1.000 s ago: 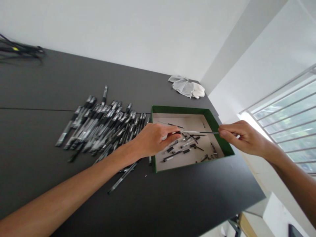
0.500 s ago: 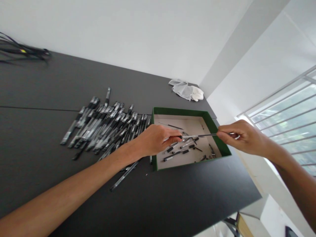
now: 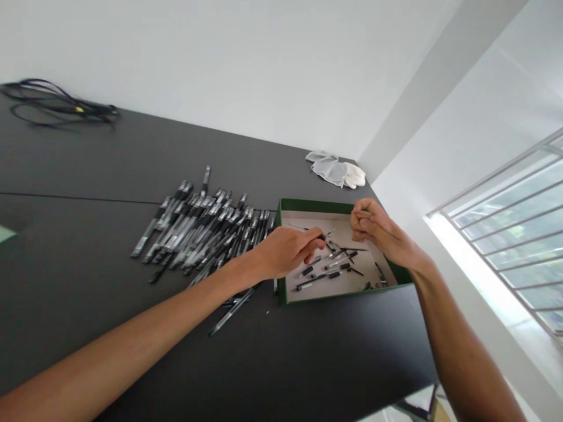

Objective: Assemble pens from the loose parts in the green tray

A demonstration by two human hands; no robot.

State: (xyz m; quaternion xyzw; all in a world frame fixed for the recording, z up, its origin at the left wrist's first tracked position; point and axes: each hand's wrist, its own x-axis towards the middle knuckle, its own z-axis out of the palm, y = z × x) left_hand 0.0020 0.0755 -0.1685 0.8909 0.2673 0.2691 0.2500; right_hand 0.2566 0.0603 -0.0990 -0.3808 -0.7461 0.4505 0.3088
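Observation:
My left hand [image 3: 288,251] is closed in a pinch over the left part of the green box [image 3: 284,293]. Its fingertips grip a pen barrel [image 3: 329,234], of which a dark end and a short clear length stick out. Over the box's far right side is my right hand [image 3: 373,225], its fingers curled in; anything inside them is hidden. Below the hands, loose pen parts lie scattered on the box's pale floor: black caps [image 3: 334,275], thin dark refills [image 3: 355,271] and clear pieces. Left of the box spreads a heap of black-and-clear pens [image 3: 193,231].
White gloves [image 3: 336,170] lie at the back of the dark table [image 3: 352,346], near the wall corner. A coil of black cable [image 3: 65,108] rests at the far left. A barred window [image 3: 510,234] is on the right, past the table's edge.
My right hand has moved left and turned, with its fingers curled. The thin dark refill stretched between my hands no longer spans them. The view has shifted slightly.

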